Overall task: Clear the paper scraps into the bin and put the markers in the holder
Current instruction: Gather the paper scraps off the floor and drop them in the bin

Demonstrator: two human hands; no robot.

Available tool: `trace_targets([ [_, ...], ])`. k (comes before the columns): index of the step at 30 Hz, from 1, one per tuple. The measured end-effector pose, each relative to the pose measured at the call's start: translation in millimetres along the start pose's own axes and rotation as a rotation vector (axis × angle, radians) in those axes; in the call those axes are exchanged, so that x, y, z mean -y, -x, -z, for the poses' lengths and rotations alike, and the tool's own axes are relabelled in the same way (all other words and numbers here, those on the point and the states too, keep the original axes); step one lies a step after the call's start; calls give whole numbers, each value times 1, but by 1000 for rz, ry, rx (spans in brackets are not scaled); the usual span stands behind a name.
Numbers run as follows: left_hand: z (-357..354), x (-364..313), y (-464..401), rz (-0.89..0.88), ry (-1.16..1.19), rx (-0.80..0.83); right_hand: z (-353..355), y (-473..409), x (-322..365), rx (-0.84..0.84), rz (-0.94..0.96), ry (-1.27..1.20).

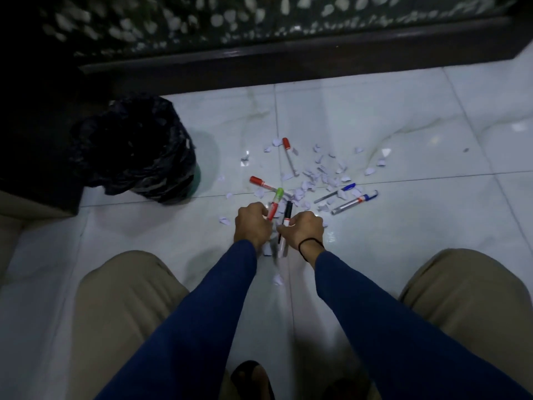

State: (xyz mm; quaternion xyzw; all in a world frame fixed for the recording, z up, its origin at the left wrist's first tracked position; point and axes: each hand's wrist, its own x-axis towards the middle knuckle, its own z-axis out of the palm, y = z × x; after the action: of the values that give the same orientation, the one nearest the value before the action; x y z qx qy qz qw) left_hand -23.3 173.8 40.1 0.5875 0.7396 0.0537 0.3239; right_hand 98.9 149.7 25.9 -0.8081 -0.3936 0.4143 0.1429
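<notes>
White paper scraps (310,180) lie scattered on the pale tiled floor among several markers. My left hand (252,223) is shut on a green-capped marker (276,202) that points away from me. My right hand (304,229) is shut on a black-capped marker (287,212); its white body shows below the fist. Two red-capped markers (288,154) (261,182) lie further out. A blue-capped marker (336,193) and another blue one (356,202) lie to the right. The bin (138,151), lined with a black bag, stands at the left. No holder is visible.
A dark wooden ledge (259,64) runs across the back below a patterned screen. My knees in beige trousers (121,307) (461,298) frame the near floor. A dark sandal (252,379) shows at the bottom. A beige edge (11,226) sits at far left.
</notes>
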Motion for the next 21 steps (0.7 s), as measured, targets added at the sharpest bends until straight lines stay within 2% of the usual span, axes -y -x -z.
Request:
trace_targets([
  [4, -48, -58, 19, -134, 43, 155, 45, -8, -50, -132, -168, -15],
  [8, -103, -106, 33, -272, -37, 314, 88, -6, -128, -258, -359, 99],
  [12, -144, -125, 51, -323, -117, 412, 117, 4, -183, -302, -481, 86],
  [17, -156, -123, 57, -346, -194, 420, 129, 2, -205, -245, -468, 108],
  [19, -150, -122, 54, -342, -179, 398, 129, 0, -199, -296, -443, 80],
  [21, -138, -120, 48, -329, -155, 349, 126, -3, -183, -374, -338, 61],
])
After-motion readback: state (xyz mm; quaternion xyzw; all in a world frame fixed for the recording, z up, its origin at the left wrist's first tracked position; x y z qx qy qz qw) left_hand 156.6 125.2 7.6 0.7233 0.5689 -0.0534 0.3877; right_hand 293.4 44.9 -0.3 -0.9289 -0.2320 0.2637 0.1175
